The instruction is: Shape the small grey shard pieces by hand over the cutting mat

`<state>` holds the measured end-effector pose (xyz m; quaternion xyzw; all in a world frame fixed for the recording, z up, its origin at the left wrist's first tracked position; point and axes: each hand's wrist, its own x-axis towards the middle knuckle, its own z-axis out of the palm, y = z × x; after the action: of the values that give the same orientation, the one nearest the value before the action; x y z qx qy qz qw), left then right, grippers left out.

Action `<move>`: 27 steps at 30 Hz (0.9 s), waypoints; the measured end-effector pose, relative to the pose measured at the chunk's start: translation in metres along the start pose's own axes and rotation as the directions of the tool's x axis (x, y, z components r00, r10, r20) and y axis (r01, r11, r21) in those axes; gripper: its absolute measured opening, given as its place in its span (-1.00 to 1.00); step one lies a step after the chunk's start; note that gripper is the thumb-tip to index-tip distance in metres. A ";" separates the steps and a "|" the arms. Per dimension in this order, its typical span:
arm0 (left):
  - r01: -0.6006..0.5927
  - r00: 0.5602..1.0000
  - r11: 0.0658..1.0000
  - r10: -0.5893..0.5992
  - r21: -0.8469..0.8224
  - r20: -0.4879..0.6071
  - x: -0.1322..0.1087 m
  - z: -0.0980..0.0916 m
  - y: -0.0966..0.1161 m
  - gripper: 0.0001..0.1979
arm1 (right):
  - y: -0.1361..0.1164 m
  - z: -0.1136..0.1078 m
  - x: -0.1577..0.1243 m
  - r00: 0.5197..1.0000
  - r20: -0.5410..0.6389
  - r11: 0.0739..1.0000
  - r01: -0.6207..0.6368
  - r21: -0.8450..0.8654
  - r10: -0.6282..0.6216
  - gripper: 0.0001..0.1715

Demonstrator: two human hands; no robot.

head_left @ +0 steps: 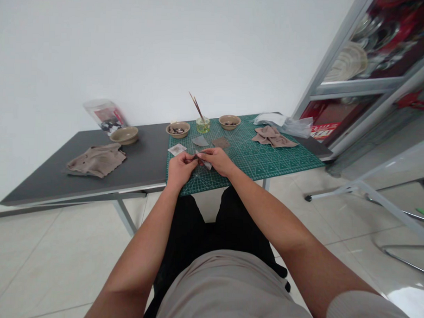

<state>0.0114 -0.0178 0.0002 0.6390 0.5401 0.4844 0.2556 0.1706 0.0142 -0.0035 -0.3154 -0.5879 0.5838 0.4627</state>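
Note:
My left hand and my right hand meet over the near edge of a green cutting mat. Both pinch a small pale grey piece held between them; the left fingers also seem to hold a thin dark tool, too small to name. Just beyond my hands lie a small white-edged square, a grey triangular piece and a brown square piece.
On the grey table stand three tan bowls, a green cup with sticks, two beige cloths, plastic bags and a clear packet. A metal shelf stands right.

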 end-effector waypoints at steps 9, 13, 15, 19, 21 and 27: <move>-0.008 0.999 1.000 0.008 0.008 -0.034 0.001 0.003 -0.003 -0.81 | 0.008 -0.002 0.002 0.999 -0.021 0.998 0.025 -0.057 -0.026 -0.57; -0.014 1.000 1.000 0.013 -0.025 -0.027 0.003 0.002 -0.008 -0.80 | 0.005 -0.001 0.001 0.999 0.001 0.999 0.035 0.007 -0.035 -0.61; -0.030 0.999 0.999 0.030 -0.020 -0.018 0.003 0.003 -0.009 -0.80 | 0.006 -0.002 0.002 0.999 -0.018 0.999 0.030 0.009 -0.030 -0.63; -0.046 0.999 0.999 0.046 0.006 -0.015 0.001 0.002 -0.006 -0.81 | 0.010 -0.002 0.003 0.998 -0.035 0.998 0.046 -0.041 -0.047 -0.62; -0.056 0.998 0.998 0.056 0.020 0.004 0.000 0.002 -0.005 -0.82 | 0.010 -0.002 0.004 0.998 -0.054 0.997 0.040 -0.072 -0.044 -0.61; -0.094 0.995 0.995 0.093 0.043 0.041 0.000 0.003 -0.004 -0.85 | 0.008 0.000 0.003 0.992 -0.118 0.991 0.024 -0.135 -0.040 -0.56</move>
<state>0.0121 -0.0159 -0.0045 0.6783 0.5151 0.4713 0.2288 0.1680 0.0177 -0.0110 -0.3710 -0.6015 0.5155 0.4846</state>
